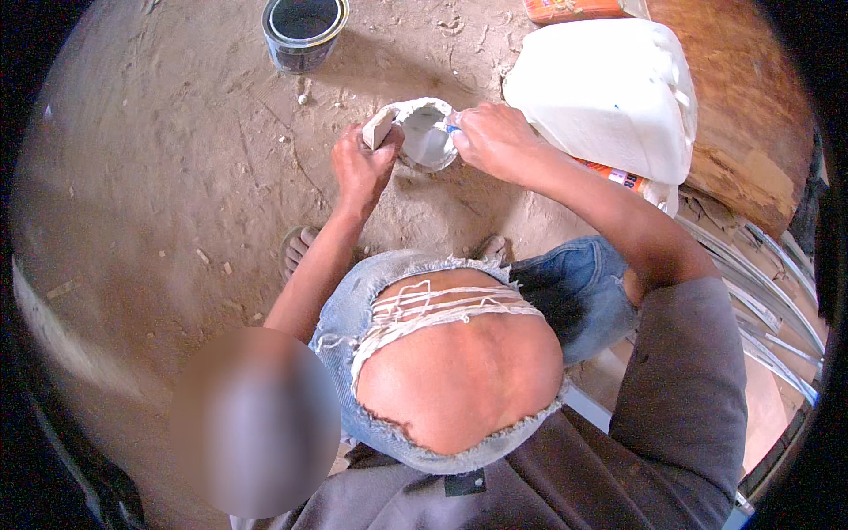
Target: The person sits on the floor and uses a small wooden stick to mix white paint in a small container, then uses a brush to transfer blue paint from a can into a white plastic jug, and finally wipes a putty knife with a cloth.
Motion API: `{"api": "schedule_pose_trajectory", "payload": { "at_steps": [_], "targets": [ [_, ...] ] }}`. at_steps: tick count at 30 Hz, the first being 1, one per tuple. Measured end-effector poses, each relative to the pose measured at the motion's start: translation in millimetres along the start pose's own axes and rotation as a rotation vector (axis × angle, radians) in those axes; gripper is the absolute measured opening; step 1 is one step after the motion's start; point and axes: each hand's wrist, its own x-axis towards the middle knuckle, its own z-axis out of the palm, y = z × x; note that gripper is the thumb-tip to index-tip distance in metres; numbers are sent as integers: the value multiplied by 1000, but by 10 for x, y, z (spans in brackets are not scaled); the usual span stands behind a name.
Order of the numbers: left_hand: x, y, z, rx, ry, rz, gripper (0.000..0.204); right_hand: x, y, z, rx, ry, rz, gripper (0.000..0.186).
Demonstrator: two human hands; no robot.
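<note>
A round container (427, 161) crusted with white stands on the dirt floor between my hands, and whitish paste (422, 134) shows inside it. My left hand (364, 168) is closed at its left side, around a pale flat piece (378, 129). Whether that piece belongs to the container or is separate, I cannot tell. At the opposite rim my right hand (493, 140) is closed on a small tool with a blue part (452, 129). Its far end reaches over the paste and is hard to make out.
An open metal can (305, 55) stands ahead to the left. To the right lie a large white plastic jug (601, 93), orange packages (572, 9) and a broad wooden piece (751, 115). Pale metal strips (764, 305) lie farther right. My knees and feet are close behind the container.
</note>
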Motion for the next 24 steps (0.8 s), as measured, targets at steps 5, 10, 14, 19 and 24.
{"api": "schedule_pose_trajectory", "payload": {
  "at_steps": [5,10,14,19,24],
  "targets": [
    [5,-66,38,-132,-57,-80,31,-126,153,109,93,62,-83,24],
    [-9,-84,40,-137,-59,-80,31,-223,44,53,-99,32,-165,32],
    [41,-105,36,-22,-85,-84,33,-146,-6,-13,-314,176,-277,35],
    [4,-56,12,-132,-61,-72,33,-130,43,110,-270,138,-228,29],
    [-17,1,-15,-30,-63,-95,32,-81,17,101,-123,107,-186,27]
  ]
}}
